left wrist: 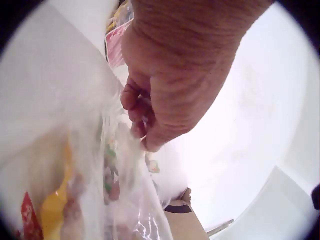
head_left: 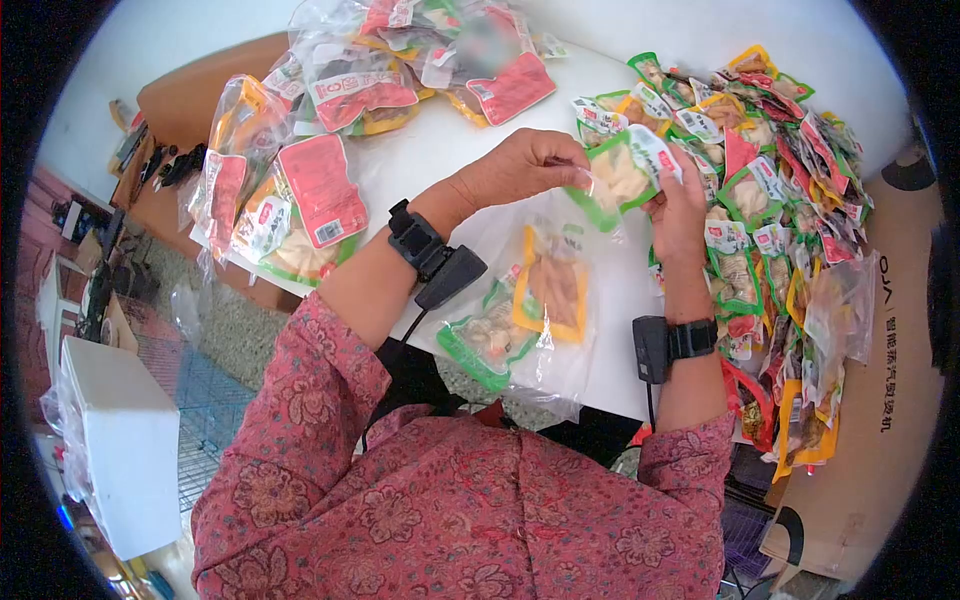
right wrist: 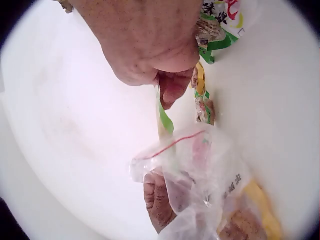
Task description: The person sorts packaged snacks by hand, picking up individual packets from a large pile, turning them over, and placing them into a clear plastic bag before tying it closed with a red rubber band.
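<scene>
While your right hand [head_left: 677, 212] grips a green-edged clear packet of pale food pieces with a white label [head_left: 622, 178] by its label end in the head view, your left hand [head_left: 512, 168] pinches clear plastic beside the packet's other end. The packet is between your hands, over the upper part of a clear plastic bag [head_left: 562, 398] on the white table [head_left: 618, 372]. Inside the bag lie a yellow-edged packet of brown food [head_left: 553, 292] and a green-edged packet of mottled pieces [head_left: 487, 338]. A large heap of coloured food packets [head_left: 745, 190] lies beside your right hand.

From the left wrist, your curled fingers pinch the bag's clear film.

From the right wrist, you grip the label packet, seen edge-on, just above the bag's mouth with its thin red strip [right wrist: 176, 145].
</scene>
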Demonstrator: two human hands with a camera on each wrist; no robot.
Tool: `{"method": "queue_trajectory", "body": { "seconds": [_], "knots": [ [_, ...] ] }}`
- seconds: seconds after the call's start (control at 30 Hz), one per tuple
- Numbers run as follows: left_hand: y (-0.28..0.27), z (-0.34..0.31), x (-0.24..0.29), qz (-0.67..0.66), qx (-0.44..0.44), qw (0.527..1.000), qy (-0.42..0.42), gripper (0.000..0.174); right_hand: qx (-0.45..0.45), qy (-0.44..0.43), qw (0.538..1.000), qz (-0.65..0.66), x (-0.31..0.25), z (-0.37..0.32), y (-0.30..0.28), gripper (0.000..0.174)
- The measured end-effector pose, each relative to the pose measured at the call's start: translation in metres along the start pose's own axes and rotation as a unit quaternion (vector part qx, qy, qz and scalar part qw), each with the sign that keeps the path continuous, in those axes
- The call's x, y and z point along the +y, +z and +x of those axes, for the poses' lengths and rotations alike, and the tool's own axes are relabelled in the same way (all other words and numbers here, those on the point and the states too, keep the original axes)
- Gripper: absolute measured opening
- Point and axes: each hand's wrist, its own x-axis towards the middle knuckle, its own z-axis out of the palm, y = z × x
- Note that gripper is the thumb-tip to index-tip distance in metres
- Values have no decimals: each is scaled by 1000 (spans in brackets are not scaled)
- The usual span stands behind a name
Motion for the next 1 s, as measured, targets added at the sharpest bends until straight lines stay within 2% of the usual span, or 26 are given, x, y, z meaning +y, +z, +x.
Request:
{"method": "queue_trajectory", "body": {
  "seconds": [0.03, 0.07, 0.13, 0.17, 0.23, 0.27, 0.33, 0.43, 0.47, 0.5, 0.53, 0.57, 0.63, 0.73, 0.77, 0.83, 0.87, 0.9, 0.93, 1.0],
  "knots": [
    [-2, 0, 2, 0, 0, 1000, 0, 8, -46, 15, 998, -31, -1, -3, 3, 37],
    [-5, 0, 4, 4, -21, 1000, -14, 10, -45, 16, 998, -31, -2, -4, 5, 37],
    [-5, -1, 7, 7, -41, 999, -29, 13, -124, 80, 989, -31, -2, -8, 10, 37],
    [-4, -1, 8, 10, -31, 999, -19, 16, -124, 82, 988, -31, 0, -9, 11, 37],
    [-2, -2, 8, 14, -21, 1000, -10, 19, -72, 30, 996, -49, 3, -9, 15, 37],
    [0, -2, 9, -7, -24, 1000, 0, 21, -72, 31, 996, -49, 1, -10, 16, 37],
    [2, -1, 7, -29, -27, 999, 10, 22, 24, -30, 998, -59, -5, -11, 17, 36],
    [2, -1, 4, 0, -11, 1000, -3, 27, 13, -33, 998, -54, -7, -9, 13, 34],
    [0, 0, 4, 102, -3, 995, 13, 30, 13, -33, 998, -54, -6, -10, 13, 34],
    [0, 0, 4, 204, 5, 979, 29, 33, -28, 0, 998, -53, -4, -12, 16, 34],
    [-1, 1, 5, 204, 5, 979, 29, 33, -70, 33, 996, -52, -3, -13, 18, 33],
    [-1, 1, 5, 218, 14, 976, 16, 35, -69, 34, 996, -51, -1, -14, 18, 33],
    [-2, 1, 5, 232, 23, 972, 1, 38, -157, 111, 977, -87, 2, -16, 18, 35],
    [-2, 2, 4, 273, 22, 961, 18, 35, -202, 155, 966, -45, -3, -24, 24, 33],
    [-2, 2, 3, 251, 31, 967, 12, 35, -202, 155, 966, -45, -7, -28, 28, 33],
    [-2, 2, 1, 229, 39, 973, 5, 34, -283, 190, 934, -109, -13, -34, 34, 30],
    [-3, 2, 0, 167, 40, 985, -18, 31, -283, 190, 934, -108, -10, -33, 32, 30],
    [-3, 3, -2, 104, 41, 993, -41, 28, -329, 193, 916, -123, -7, -33, 29, 28],
    [-3, 2, -3, 103, 40, 993, -42, 28, -375, 196, 896, -137, -4, -33, 27, 27],
    [-3, 2, -5, 99, 23, 992, -69, 28, -403, 190, 883, -147, -3, -34, 26, 27]
  ]
}}
